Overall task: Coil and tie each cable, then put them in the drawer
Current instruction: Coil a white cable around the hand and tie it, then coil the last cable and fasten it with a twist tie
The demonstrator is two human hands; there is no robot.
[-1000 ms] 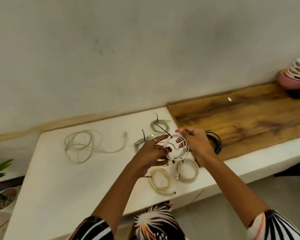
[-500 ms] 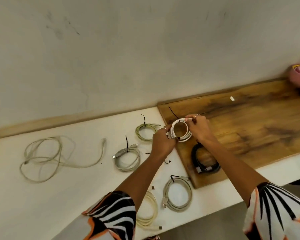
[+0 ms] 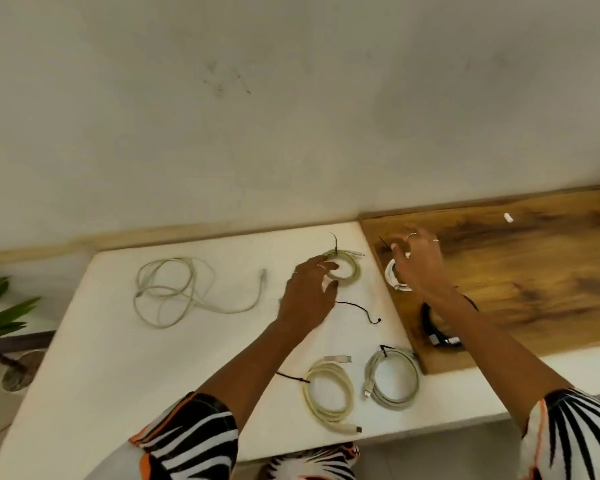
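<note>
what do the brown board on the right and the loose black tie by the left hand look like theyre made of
Brown board: looks like wood with a smooth, slightly glossy finish, given its dark streaky grain.
Loose black tie: thin and limp, lying in a curve on the white counter; probably a plastic-coated wire or cord, too small to tell.

No text, label, brand, number or sign could be read anywhere: not on the cables, the white counter point(image 3: 118, 358), the wooden board point(image 3: 534, 271) or the wall.
</note>
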